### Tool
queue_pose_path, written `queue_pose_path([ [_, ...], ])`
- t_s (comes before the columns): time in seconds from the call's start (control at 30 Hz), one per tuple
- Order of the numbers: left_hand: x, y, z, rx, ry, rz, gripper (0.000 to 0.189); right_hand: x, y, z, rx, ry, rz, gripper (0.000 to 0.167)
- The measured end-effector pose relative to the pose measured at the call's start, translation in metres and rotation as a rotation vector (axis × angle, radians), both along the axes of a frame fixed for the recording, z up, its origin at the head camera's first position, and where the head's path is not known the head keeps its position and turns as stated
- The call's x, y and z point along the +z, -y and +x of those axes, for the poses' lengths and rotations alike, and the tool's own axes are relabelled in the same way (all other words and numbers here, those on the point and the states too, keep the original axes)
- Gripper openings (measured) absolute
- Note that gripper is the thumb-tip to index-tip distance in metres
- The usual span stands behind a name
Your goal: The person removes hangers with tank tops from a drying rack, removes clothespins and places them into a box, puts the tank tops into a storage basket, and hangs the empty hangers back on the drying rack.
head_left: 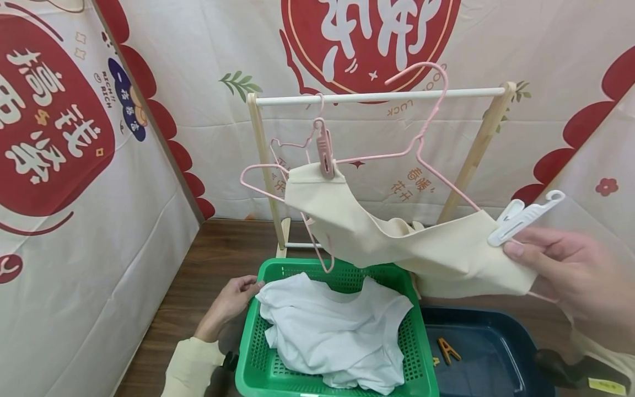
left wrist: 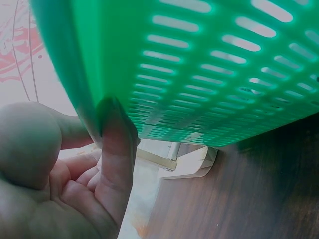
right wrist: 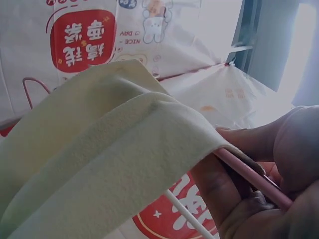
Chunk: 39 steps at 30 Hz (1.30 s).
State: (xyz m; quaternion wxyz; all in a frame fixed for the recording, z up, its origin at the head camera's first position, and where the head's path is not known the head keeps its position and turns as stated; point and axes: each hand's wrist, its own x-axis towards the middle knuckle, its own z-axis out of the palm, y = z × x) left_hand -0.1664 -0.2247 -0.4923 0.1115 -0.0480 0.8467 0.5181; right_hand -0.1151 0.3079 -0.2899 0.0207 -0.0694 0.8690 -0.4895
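The cream garment (head_left: 412,248) was on the pink hanger (head_left: 450,183), under a pink peg (head_left: 324,149) and a white peg (head_left: 511,223). Your right hand (head_left: 577,270) pinched the hanger's end; your left hand (head_left: 230,300) pinched the green basket (head_left: 246,342) by its rim.

From my remote seat, I have the green perforated plastic basket (head_left: 409,347) at front centre on the brown wooden tabletop (head_left: 218,248), a white cloth garment (head_left: 337,331) in it. Right of it lies the dark blue rectangular plastic tray (head_left: 483,353), an orange A-shaped piece (head_left: 448,350) inside. Behind the basket stands the wood-legged rack (head_left: 476,154) with a white rail (head_left: 367,97); one thin pink hanger (head_left: 296,145) hangs at the rail's left. A second thin pink hanger (head_left: 372,157) is before the rail, carrying draped cream cloth (head_left: 357,231), a pink plastic clip (head_left: 324,149) on the cloth's left end, a white plastic clip (head_left: 518,221) on its right.
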Motion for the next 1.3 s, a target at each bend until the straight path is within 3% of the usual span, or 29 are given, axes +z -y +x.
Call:
queue_pose_path([
  [0.23,0.001,0.0,0.0,-0.006,-0.002,0.006,0.029,0.002,0.004,0.006,0.041,0.023,-0.019,0.038],
  [0.4,0.001,0.0,0.0,-0.009,-0.001,0.013,0.03,0.001,0.007,0.012,0.126,-0.011,-0.164,0.042],
  [0.57,0.001,0.001,0.0,-0.005,0.008,0.007,0.03,-0.002,0.009,0.016,0.173,-0.056,-0.113,0.043],
  [0.63,0.001,0.0,0.0,-0.003,0.013,0.002,0.03,-0.003,0.009,0.016,0.213,-0.061,-0.14,0.043],
  [1.0,0.002,0.002,0.001,-0.023,-0.021,0.006,0.027,-0.003,0.027,0.027,0.56,0.107,-0.54,0.049],
  [1.13,0.002,0.002,0.002,-0.009,-0.068,-0.049,0.029,-0.003,0.033,0.032,0.594,0.148,-0.556,0.05],
  [1.3,0.002,0.002,0.002,-0.019,-0.099,-0.054,0.023,-0.005,0.035,0.035,0.6,0.222,-0.57,0.05],
])
